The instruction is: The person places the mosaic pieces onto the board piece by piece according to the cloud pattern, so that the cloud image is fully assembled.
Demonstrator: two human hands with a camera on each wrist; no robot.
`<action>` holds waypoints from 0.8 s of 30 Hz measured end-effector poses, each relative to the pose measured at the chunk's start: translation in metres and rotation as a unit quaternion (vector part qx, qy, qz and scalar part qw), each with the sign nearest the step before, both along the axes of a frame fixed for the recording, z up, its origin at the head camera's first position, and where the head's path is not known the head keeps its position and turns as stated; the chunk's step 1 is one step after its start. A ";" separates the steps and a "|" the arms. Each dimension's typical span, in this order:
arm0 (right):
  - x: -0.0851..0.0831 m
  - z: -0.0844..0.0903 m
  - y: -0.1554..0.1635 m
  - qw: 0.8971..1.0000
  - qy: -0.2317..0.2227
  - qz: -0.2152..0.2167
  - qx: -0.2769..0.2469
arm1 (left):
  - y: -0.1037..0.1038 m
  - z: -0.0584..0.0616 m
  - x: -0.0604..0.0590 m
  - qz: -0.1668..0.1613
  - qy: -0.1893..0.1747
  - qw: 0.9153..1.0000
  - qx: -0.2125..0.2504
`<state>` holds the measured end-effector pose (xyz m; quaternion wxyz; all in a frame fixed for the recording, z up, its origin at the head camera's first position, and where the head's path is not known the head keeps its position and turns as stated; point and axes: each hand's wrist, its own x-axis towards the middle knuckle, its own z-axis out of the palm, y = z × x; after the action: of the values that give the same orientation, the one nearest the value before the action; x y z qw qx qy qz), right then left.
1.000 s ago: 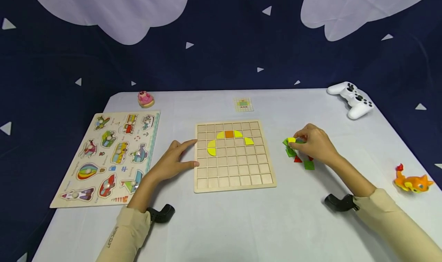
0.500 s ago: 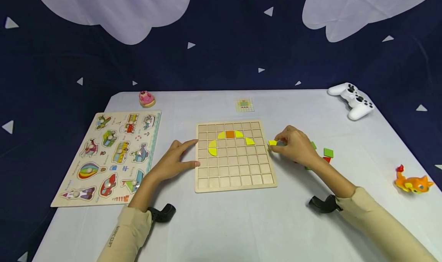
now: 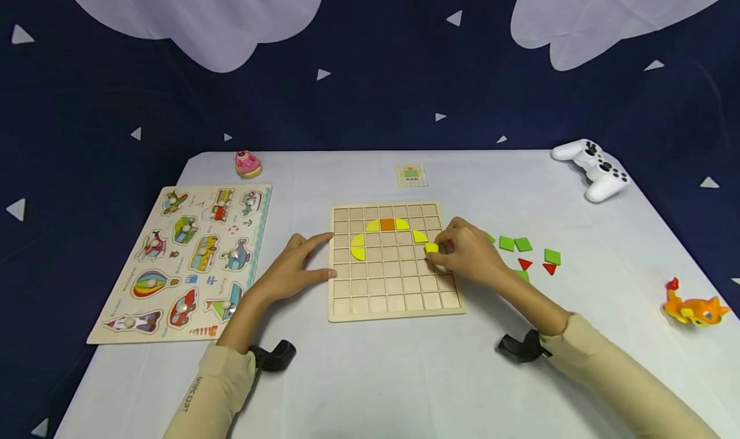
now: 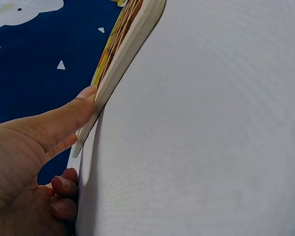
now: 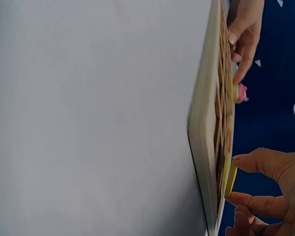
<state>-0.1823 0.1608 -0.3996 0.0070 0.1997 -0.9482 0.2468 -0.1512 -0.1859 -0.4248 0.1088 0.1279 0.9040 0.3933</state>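
Note:
A wooden grid board (image 3: 378,289) lies mid-table, with yellow rounded tiles (image 3: 358,247) and an orange square tile (image 3: 387,224) set in its upper cells. My left hand (image 3: 288,270) touches the board's left edge with extended thumb and index finger; in the left wrist view its other fingers (image 4: 64,207) are curled. Between thumb and index finger, my right hand (image 3: 469,252) pinches a yellow tile (image 3: 431,248) over the right side of the board, just below another yellow tile (image 3: 420,236). The right wrist view shows that pinched tile (image 5: 231,179) edge-on, close at the board's surface.
Several green tiles (image 3: 523,244) and red triangles (image 3: 550,268) lie right of the board. A small pattern card (image 3: 411,175) lies behind it. At left is a picture puzzle (image 3: 196,233), with a pink toy (image 3: 248,164) behind. A white game controller (image 3: 592,169) and orange toy (image 3: 695,309) are at right.
My right hand has carried the yellow tile leftward from the loose tiles to the board's right side, uncovering the green and red tiles. My left hand has stayed at the board's edge.

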 end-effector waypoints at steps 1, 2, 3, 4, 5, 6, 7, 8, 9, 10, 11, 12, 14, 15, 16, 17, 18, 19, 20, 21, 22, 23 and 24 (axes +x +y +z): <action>0.001 -0.001 -0.002 1.000 0.003 0.003 0.002 | 0.000 0.000 0.000 -0.001 0.001 1.000 -0.001; 0.002 -0.002 -0.004 1.000 0.003 0.005 0.002 | 0.000 -0.001 0.000 -0.001 0.002 1.000 -0.001; 0.002 -0.003 -0.006 1.000 0.005 0.006 0.003 | 0.000 -0.001 0.000 -0.002 0.003 1.000 -0.001; 0.003 -0.004 -0.007 1.000 0.006 0.004 0.002 | 0.000 -0.001 0.000 -0.001 0.003 1.000 -0.002; 0.004 -0.004 -0.009 1.000 0.007 0.001 0.000 | 0.000 -0.001 0.000 -0.001 0.002 1.000 -0.003; 0.005 -0.005 -0.010 1.000 0.009 -0.004 -0.003 | 0.000 -0.001 0.000 0.000 0.001 1.000 -0.004; 0.005 -0.006 -0.012 1.000 0.010 -0.008 -0.006 | 0.000 -0.001 0.000 0.000 0.000 1.000 -0.004; 0.006 -0.006 -0.013 1.000 0.010 -0.013 -0.011 | 0.000 0.000 0.000 0.002 0.000 1.000 -0.005; 0.006 -0.007 -0.015 1.000 0.011 -0.018 -0.016 | 0.000 0.000 0.000 0.002 -0.001 1.000 -0.005; 0.006 -0.008 -0.016 0.999 0.010 -0.023 -0.024 | 0.000 0.000 0.000 0.003 0.000 1.000 -0.007; 0.007 -0.008 -0.018 0.999 0.008 -0.029 -0.030 | 0.000 0.000 0.000 0.003 0.000 1.000 -0.006; 0.007 -0.009 -0.020 0.999 0.006 -0.034 -0.037 | 0.000 0.000 0.000 0.003 0.001 1.000 -0.006; 0.009 -0.010 -0.022 0.998 0.002 -0.046 -0.052 | 0.000 0.000 0.000 0.002 0.003 1.000 -0.005; 0.010 -0.010 -0.024 0.997 0.002 -0.052 -0.058 | 0.000 0.000 0.000 0.002 0.004 1.000 -0.005; 0.011 -0.011 -0.025 0.996 0.002 -0.058 -0.064 | 0.000 0.000 0.000 0.001 0.005 1.000 -0.005; 0.011 -0.011 -0.026 0.996 0.004 -0.063 -0.069 | 0.000 0.000 0.000 0.001 0.006 1.000 -0.004; 0.012 -0.011 -0.026 0.995 0.005 -0.068 -0.073 | 0.000 0.000 0.000 0.002 0.007 1.000 -0.004; 0.013 -0.012 -0.027 0.994 0.008 -0.072 -0.077 | 0.000 0.000 0.000 0.002 0.007 1.000 -0.003; 0.013 -0.012 -0.027 0.994 0.010 -0.075 -0.080 | 0.000 0.000 0.001 0.001 0.008 1.000 -0.004; 0.013 -0.012 -0.028 0.993 0.011 -0.077 -0.083 | 0.000 0.000 0.001 0.002 0.009 1.000 -0.003; 0.013 -0.012 -0.028 0.993 0.011 -0.079 -0.086 | 0.000 0.000 0.001 0.002 0.009 1.000 -0.004; 0.013 -0.012 -0.028 0.993 0.012 -0.081 -0.088 | 0.000 0.000 0.001 0.003 0.009 1.000 -0.003; 0.014 -0.013 -0.029 0.992 0.012 -0.083 -0.090 | 0.000 0.000 0.001 0.001 0.010 1.000 -0.004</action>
<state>-0.1687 0.1323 -0.4122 0.0566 0.1223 -0.9353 0.3271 -0.1501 -0.1862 -0.4249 0.0997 0.1305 0.9068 0.3881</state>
